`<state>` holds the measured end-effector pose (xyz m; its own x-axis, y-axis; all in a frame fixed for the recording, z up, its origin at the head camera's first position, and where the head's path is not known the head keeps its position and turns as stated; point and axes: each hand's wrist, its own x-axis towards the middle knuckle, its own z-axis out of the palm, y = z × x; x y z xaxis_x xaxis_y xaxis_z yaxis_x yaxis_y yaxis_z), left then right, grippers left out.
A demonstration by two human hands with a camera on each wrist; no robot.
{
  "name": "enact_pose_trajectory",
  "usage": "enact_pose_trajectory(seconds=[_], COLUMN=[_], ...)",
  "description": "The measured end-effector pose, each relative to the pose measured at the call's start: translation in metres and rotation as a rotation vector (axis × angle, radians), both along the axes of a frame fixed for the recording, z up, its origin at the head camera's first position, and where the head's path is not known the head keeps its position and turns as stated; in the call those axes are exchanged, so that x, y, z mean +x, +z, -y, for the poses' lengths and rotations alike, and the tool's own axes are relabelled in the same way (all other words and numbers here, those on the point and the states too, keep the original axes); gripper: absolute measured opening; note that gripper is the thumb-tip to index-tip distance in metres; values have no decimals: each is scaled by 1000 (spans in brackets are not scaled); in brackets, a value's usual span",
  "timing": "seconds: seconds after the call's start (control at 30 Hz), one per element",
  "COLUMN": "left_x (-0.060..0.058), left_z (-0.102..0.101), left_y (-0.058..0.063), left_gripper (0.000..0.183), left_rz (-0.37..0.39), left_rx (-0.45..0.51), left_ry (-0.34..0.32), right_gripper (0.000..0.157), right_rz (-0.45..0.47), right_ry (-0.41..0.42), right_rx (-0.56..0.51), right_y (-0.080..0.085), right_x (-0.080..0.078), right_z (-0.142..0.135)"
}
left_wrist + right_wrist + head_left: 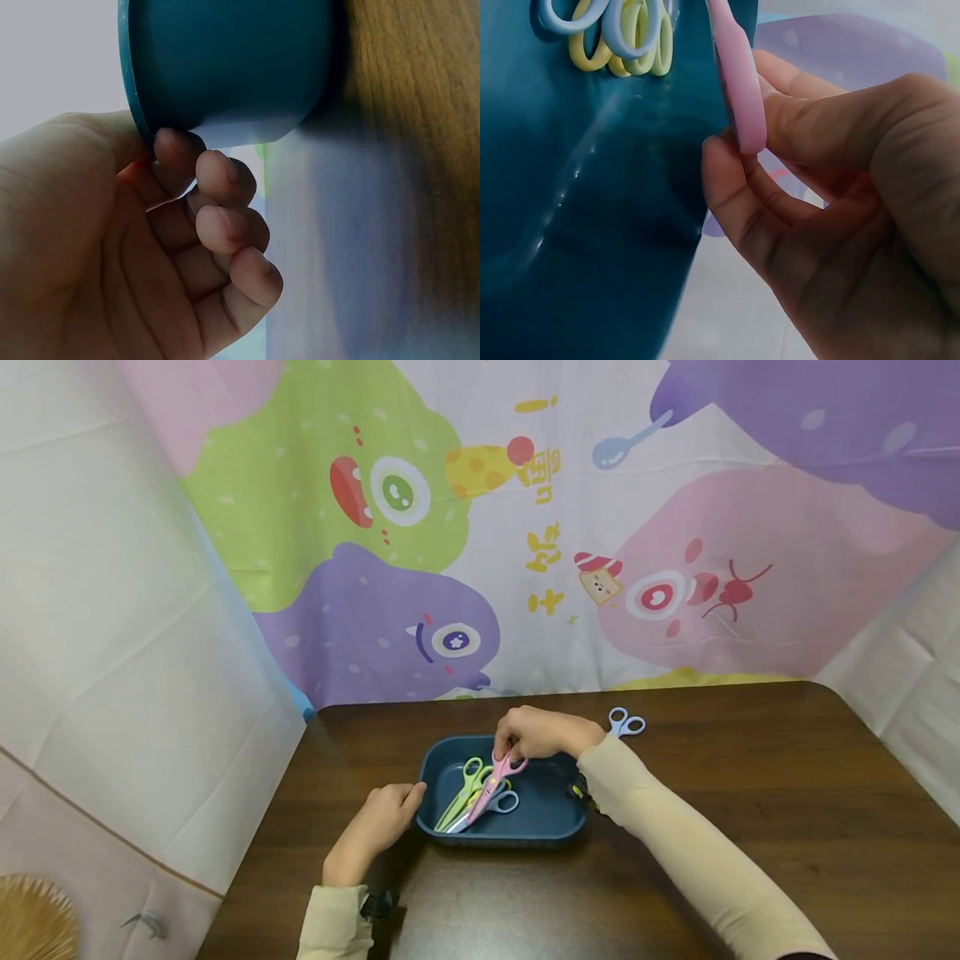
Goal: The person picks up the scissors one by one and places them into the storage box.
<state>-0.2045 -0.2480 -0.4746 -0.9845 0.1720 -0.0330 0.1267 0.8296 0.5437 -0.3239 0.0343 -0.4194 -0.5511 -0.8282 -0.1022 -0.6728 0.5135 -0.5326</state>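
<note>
A dark teal rectangular tray stands on the table, with several scissors lying in its left half. My left hand grips the tray's left wall; in the left wrist view the thumb is over the rim and the index fingertip presses the outside. Pink scissors slant above the others, blades pointing down and left. My right hand pinches their handle between thumb and fingers. Under them lie green scissors and blue scissors; a yellow handle shows in the right wrist view.
Another pair of light blue scissors lies on the brown table behind the right wrist, partly covered by it. A printed cartoon curtain hangs along the table's far edge, and pale cloth hangs at the left.
</note>
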Motion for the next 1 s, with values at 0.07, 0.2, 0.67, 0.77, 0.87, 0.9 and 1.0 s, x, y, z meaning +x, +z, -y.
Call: enact_pose_trajectory(seconds=[0.07, 0.2, 0.67, 0.77, 0.87, 0.9, 1.0], left_x=[0, 1, 1, 0, 0, 1, 1], left_z=[0, 1, 0, 0, 0, 0, 0], left_y=[0, 0, 1, 1, 2, 2, 2], left_gripper=[46, 47, 46, 47, 46, 46, 46], left_rz=[4, 13, 4, 4, 0, -3, 0], left_rx=[3, 8, 4, -2, -7, -7, -2], left_ry=[-1, -2, -4, -3, -3, -5, -5], right_gripper=[24, 25, 24, 23, 22, 22, 21], right_rz=[-3, 15, 49, 54, 53, 54, 61], right_ry=[-2, 1, 55, 53, 51, 52, 52], right_rx=[11, 11, -17, -11, -5, -6, -9], right_y=[0, -1, -10, -12, -15, -16, -18], right_x=[0, 0, 5, 6, 6, 6, 5], right_z=[3, 8, 21, 22, 23, 23, 25])
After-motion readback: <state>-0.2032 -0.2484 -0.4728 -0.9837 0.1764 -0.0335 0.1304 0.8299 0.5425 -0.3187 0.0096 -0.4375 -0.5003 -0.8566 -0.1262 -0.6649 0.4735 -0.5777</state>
